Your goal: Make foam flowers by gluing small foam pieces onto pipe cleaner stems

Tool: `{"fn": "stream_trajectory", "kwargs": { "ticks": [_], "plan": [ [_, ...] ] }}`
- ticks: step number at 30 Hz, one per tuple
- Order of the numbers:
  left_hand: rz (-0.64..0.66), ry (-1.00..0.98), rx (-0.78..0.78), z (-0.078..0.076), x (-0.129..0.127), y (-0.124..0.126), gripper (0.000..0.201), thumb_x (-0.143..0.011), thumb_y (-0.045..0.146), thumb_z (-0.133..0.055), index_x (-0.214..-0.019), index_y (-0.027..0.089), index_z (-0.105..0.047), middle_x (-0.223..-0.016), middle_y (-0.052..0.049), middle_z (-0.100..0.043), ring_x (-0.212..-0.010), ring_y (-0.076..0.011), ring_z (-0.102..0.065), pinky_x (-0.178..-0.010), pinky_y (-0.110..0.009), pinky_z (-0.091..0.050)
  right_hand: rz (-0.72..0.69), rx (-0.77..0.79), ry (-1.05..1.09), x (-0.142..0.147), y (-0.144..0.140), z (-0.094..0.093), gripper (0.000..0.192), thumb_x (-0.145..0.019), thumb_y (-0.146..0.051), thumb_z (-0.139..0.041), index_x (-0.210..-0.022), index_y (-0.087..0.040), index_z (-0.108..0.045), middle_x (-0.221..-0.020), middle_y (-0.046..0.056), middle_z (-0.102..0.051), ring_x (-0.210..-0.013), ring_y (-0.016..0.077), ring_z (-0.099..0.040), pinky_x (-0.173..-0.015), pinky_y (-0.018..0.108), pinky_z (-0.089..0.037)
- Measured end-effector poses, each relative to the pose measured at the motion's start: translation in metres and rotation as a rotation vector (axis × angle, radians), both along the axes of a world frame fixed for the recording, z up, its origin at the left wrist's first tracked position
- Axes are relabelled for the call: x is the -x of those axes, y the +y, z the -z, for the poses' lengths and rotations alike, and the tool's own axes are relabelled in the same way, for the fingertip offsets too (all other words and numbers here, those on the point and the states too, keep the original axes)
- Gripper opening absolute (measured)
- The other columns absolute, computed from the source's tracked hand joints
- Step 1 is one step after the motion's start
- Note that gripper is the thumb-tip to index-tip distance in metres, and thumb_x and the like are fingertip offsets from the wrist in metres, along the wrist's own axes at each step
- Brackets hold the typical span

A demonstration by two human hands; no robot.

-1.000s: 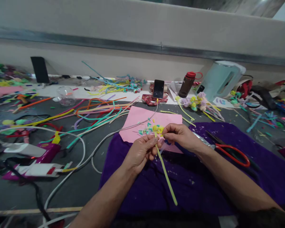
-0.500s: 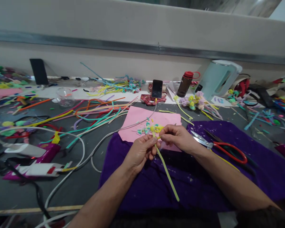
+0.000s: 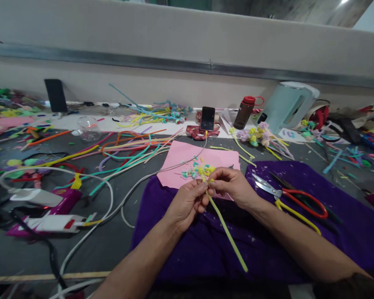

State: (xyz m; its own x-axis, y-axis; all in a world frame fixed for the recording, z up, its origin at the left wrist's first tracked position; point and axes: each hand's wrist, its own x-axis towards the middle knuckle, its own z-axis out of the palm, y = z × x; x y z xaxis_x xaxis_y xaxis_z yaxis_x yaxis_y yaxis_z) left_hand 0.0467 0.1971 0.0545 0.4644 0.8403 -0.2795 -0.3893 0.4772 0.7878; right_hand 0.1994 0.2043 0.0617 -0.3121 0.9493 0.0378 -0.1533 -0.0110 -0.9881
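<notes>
Tabletop: the dark grey tabletop [image 3: 118, 241] fills the frame, strewn with loose coloured pipe cleaners [image 3: 127, 151] at centre left.
Cloth: the purple fabric cloth [image 3: 180, 249] lies at lower centre under your forearms.
Paper: the pink paper sheet [image 3: 180, 160] sits just above the cloth and carries a small heap of cut yellow and teal chenille bits [image 3: 197, 170].
Scissors: the red-handled metal scissors [image 3: 294, 196] rest on the cloth at right, untouched.
Stem: the long yellow-green fuzzy pipe cleaner [image 3: 226, 228] slants from your fingers toward lower centre.
Left hand: your left hand [image 3: 187, 201] is curled, pinching the stem near its top.
Right hand: your right hand [image 3: 233, 185] pinches the stem's upper tip.
Progress: I judge the stem mostly bare, only its tip worked; finished pastel chenille flowers [image 3: 257, 135] wait at upper right.
</notes>
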Motion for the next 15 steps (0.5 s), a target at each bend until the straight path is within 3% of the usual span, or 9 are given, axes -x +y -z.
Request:
{"fn": "stream_trajectory", "kwargs": {
  "ticks": [7,11,15],
  "plan": [
    [0.022,0.028,-0.02,-0.003,0.0,-0.001,0.024,-0.076,0.034,-0.06,-0.07,0.011,-0.058,-0.044,0.006,-0.044,-0.033,-0.0001,-0.033,-0.031,-0.01,-0.025,0.094,-0.08,-0.121,-0.009,0.0,-0.015,0.009,-0.073,-0.023,-0.063,-0.076,-0.015,-0.058,-0.061,-0.004,-0.057,-0.046,0.0061,-0.049,-0.041,0.017,-0.036],
    [0.001,0.028,-0.009,-0.002,0.001,0.001,0.024,-0.075,0.034,-0.062,-0.071,0.011,-0.059,-0.046,0.006,-0.047,-0.032,0.0005,-0.033,-0.03,-0.01,-0.025,0.073,-0.155,-0.268,-0.013,0.0,-0.021,0.011,-0.074,-0.022,-0.06,-0.081,-0.014,-0.065,-0.062,-0.003,-0.056,-0.049,0.0055,-0.047,-0.044,0.017,-0.036],
    [-0.021,0.017,0.001,0.0,0.0,0.002,0.023,-0.072,0.033,-0.066,-0.071,0.01,-0.06,-0.056,0.003,-0.055,-0.035,0.0015,-0.037,-0.03,-0.009,-0.025,0.034,-0.176,-0.279,-0.014,0.0,-0.019,0.014,-0.073,-0.023,-0.062,-0.083,-0.014,-0.065,-0.068,-0.001,-0.06,-0.052,0.0069,-0.051,-0.05,0.02,-0.042]
  ]
}}
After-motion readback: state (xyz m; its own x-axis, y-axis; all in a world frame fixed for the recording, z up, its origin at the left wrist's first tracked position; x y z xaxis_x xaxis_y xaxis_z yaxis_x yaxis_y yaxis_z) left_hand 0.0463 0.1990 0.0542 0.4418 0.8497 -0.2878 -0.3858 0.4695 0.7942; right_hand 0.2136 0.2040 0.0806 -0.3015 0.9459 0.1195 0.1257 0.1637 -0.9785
